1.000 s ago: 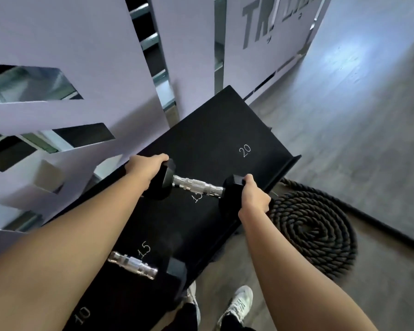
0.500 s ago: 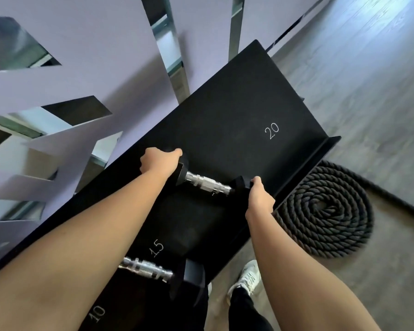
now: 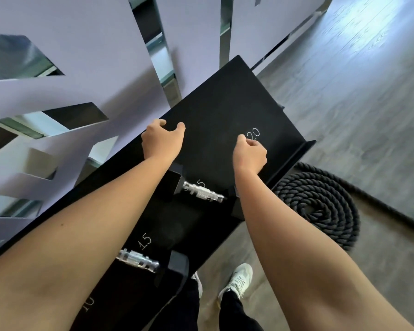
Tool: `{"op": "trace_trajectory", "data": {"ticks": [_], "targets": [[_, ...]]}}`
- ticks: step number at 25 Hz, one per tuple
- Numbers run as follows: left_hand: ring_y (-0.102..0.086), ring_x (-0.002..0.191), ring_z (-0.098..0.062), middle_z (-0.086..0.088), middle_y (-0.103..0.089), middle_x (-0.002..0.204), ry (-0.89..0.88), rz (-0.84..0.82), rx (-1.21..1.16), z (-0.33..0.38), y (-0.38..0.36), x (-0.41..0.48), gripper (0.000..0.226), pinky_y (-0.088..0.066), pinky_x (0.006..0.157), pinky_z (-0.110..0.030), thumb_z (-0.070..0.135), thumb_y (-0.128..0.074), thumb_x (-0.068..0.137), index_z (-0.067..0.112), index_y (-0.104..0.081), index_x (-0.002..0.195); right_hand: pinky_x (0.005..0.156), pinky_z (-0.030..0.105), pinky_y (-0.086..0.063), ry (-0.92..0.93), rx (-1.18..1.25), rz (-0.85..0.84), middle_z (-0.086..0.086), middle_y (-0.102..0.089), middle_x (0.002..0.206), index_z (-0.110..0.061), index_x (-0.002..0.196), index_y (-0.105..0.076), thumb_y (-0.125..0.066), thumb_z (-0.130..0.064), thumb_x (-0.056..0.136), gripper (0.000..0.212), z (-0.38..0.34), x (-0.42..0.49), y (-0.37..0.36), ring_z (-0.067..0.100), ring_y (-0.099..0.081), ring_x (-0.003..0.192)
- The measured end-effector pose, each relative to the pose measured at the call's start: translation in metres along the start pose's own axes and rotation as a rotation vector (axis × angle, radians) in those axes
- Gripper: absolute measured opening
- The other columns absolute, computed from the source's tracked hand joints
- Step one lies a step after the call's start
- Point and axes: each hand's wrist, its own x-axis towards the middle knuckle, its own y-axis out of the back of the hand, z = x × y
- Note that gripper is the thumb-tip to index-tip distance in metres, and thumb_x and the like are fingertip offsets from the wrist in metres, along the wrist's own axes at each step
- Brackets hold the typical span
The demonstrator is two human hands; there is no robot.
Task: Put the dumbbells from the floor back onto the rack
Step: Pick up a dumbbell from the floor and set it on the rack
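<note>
Evidently the dumbbell (image 3: 202,192) lies crosswise at its 15 mark, cradled by the rack (image 3: 225,103). Above it, the left grip (image 3: 161,143) hangs loose and empty, the right grip (image 3: 249,155) curled on nothing.

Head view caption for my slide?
Left hand and right hand hover empty above the rack; far dumbbell and near dumbbell rest on it.

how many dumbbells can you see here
2, both on the black rack: one black hex dumbbell with chrome handle mid-rack, a second dumbbell nearer, by the painted 15. Arms may hide more.
</note>
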Motion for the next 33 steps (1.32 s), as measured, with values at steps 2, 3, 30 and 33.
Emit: {"op": "trace_trajectory", "data": {"ticks": [2, 3, 30, 33], "targets": [[-0.052, 0.120, -0.021, -0.003, -0.059, 0.130, -0.030, 0.003, 0.001, 0.009, 0.005, -0.016, 0.052, -0.038, 0.085, -0.029, 0.047, -0.064, 0.085, 0.017, -0.058, 0.127, 0.057, 0.021, -0.037, 0.071, -0.012, -0.026, -0.005, -0.069, 0.083, -0.018, 0.092, -0.073, -0.058, -0.035, 0.085, 0.024, -0.011, -0.005, 0.016, 0.002, -0.055, 0.067], [-0.052, 0.120, -0.021, -0.003, -0.059, 0.130, -0.053, -0.002, 0.009, 0.013, 0.009, -0.025, 0.052, -0.038, 0.084, -0.028, 0.047, -0.064, 0.086, 0.017, -0.058, 0.127, 0.060, 0.023, -0.039, 0.105, -0.019, -0.037, -0.006, -0.069, 0.085, -0.017, 0.092, -0.072, -0.058, -0.036, 0.086, 0.024, -0.016, -0.007, 0.024, 0.002, -0.056, 0.069], [-0.036, 0.134, -0.025, -0.004, -0.036, 0.149, -0.514, 0.433, 0.128, -0.195, 0.339, -0.495, 0.079, -0.039, 0.102, -0.043, 0.063, -0.056, 0.085, 0.023, -0.031, 0.148, 0.107, 0.048, -0.033, 1.649, -0.561, -0.501, 0.007, -0.043, 0.143, -0.024, 0.141, -0.042, -0.059, -0.042, 0.087, 0.059, 0.080, -0.457, 0.243, 0.030, -0.037, 0.130], [-0.033, 0.137, -0.025, -0.004, -0.034, 0.152, -0.410, 0.543, 0.206, -0.248, 0.368, -0.579, 0.082, -0.035, 0.106, -0.042, 0.069, -0.053, 0.084, 0.025, -0.027, 0.149, 0.108, 0.049, -0.033, 1.717, -0.529, -0.654, 0.004, -0.041, 0.145, -0.026, 0.144, -0.038, -0.058, -0.045, 0.088, 0.062, 0.127, -0.526, 0.271, 0.029, -0.036, 0.132]]}}
